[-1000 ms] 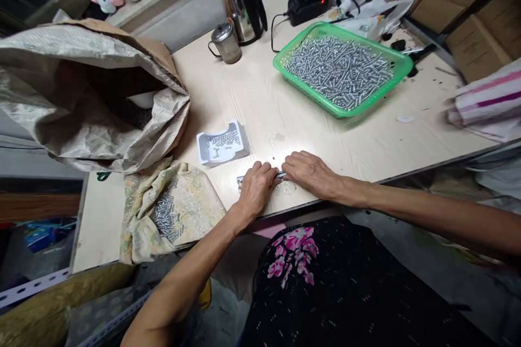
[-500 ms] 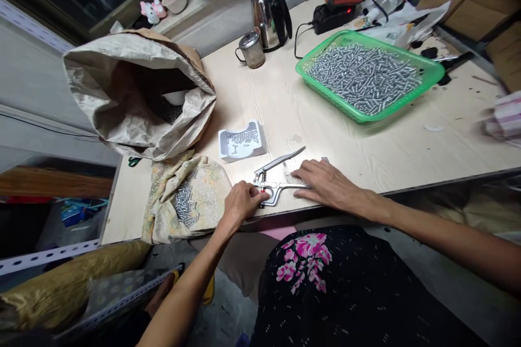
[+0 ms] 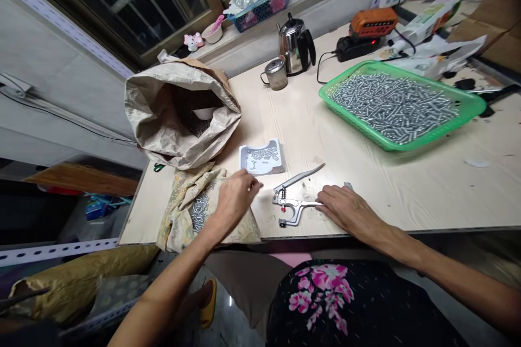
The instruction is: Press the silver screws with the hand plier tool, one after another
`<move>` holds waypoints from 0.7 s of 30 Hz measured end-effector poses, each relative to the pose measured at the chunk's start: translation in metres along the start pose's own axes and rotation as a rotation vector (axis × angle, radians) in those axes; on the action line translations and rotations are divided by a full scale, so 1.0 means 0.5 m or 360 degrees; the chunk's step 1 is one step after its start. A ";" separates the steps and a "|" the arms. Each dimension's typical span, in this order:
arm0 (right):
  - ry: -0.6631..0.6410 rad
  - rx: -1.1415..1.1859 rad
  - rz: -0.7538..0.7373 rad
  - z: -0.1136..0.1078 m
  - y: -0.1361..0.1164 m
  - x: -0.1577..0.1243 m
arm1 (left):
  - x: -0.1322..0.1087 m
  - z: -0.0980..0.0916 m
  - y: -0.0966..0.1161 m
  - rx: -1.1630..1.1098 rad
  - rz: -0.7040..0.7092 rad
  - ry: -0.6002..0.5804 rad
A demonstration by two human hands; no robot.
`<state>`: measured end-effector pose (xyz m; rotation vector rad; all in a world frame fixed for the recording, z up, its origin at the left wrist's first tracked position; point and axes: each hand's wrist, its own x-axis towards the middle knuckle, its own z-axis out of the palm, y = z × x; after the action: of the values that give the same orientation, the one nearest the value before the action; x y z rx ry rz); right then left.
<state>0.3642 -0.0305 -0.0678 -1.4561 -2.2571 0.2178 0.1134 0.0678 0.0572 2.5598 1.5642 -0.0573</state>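
My right hand [image 3: 345, 209] rests on the table with its fingers closed over the lower handle of silver snap-fastener pliers [image 3: 295, 206]. The pliers lie near the table's front edge, their upper handle raised and their jaw apart, with a red tip inside it. My left hand [image 3: 234, 200] is left of the jaw, thumb and fingers pinched together; anything between them is too small to make out. Just beyond it lies a white and grey tray [image 3: 246, 165] with small metal pins. Beneath my left forearm, a patterned cloth [image 3: 175, 219] holds a pile of small metal pieces [image 3: 199, 214].
A large paper sack [image 3: 142, 119] with dark contents and a white scoop stands open at left. On the right, a green basket [image 3: 401, 146] is full of metal pins. A kettle [image 3: 293, 49], a lidded metal mug [image 3: 277, 76] and an orange battery on a charger [image 3: 372, 24] stand at the back.
My left hand has left the pliers' jaw and moved left, toward the tray and cloth. My right hand stays at the pliers' handle. The camera view has shifted.
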 end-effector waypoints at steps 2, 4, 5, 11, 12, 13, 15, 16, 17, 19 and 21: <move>-0.0002 0.0005 -0.0009 0.004 0.002 -0.003 | 0.009 -0.043 -0.028 -0.0145 0.0042 0.0354; 0.0000 -0.0007 -0.0013 0.010 0.004 -0.007 | 0.009 -0.071 -0.068 -0.0221 0.0042 0.0581; 0.0007 -0.0029 -0.0011 0.013 0.005 -0.009 | 0.004 -0.077 -0.093 -0.0217 0.0020 0.0629; 0.0066 -0.0141 -0.0038 0.030 0.009 -0.020 | -0.071 -0.002 -0.255 0.0123 -0.0392 0.0191; 0.0059 -0.0137 -0.0031 0.032 0.010 -0.020 | -0.082 0.016 -0.272 0.0166 -0.0446 0.0104; 0.0048 -0.0129 -0.0025 0.033 0.010 -0.021 | -0.091 0.034 -0.283 0.0198 -0.0483 0.0037; 0.0029 -0.0114 -0.0015 0.036 0.011 -0.021 | -0.098 0.063 -0.292 0.0227 -0.0514 -0.0022; 0.0025 -0.0111 -0.0011 0.037 0.012 -0.022 | -0.096 0.074 -0.291 0.0229 -0.0534 -0.0022; 0.0024 -0.0108 -0.0009 0.037 0.013 -0.022 | -0.091 0.083 -0.288 0.0221 -0.0567 -0.0009; 0.0028 -0.0110 -0.0007 0.039 0.014 -0.023 | -0.076 0.096 -0.281 0.0196 -0.0654 0.0035; 0.0031 -0.0123 -0.0011 0.040 0.014 -0.024 | -0.058 0.105 -0.278 0.0178 -0.0736 0.0062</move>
<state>0.3652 -0.0361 -0.0914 -1.4826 -2.2774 0.1147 -0.0208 0.0974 -0.0056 2.2268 2.1909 -0.1470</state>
